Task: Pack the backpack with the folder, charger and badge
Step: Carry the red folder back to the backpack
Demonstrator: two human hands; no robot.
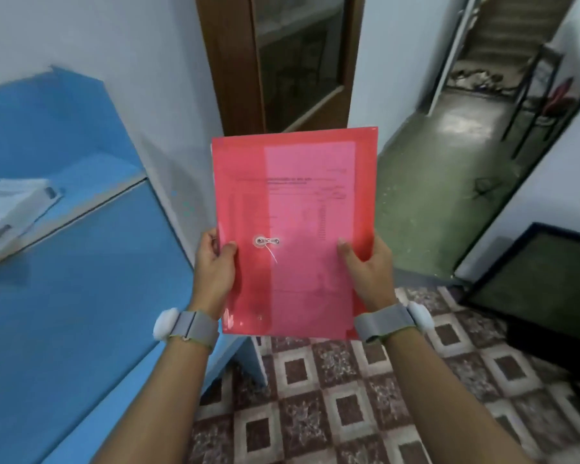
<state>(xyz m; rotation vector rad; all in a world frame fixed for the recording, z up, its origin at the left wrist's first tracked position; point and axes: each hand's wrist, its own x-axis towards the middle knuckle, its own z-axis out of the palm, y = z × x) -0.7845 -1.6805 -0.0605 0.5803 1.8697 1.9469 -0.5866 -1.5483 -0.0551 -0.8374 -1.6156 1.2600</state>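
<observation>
A translucent red folder (pixel 295 212) with a string-and-button clasp and printed sheets inside is held up in front of me, upright, in mid-air. My left hand (pixel 215 266) grips its lower left edge, thumb on the front. My right hand (pixel 365 266) grips the lower right edge the same way. Both wrists wear grey straps with white pods. No backpack, charger or badge is in view.
A blue cabinet or counter (pixel 64 279) fills the left, with a white box (pixel 10 212) on its upper ledge. Ahead stands a brown wooden door (pixel 275 61), and a green-floored corridor (pixel 442 182) opens to the right. A black framed panel (pixel 536 283) leans at right on the patterned tile floor (pixel 349 396).
</observation>
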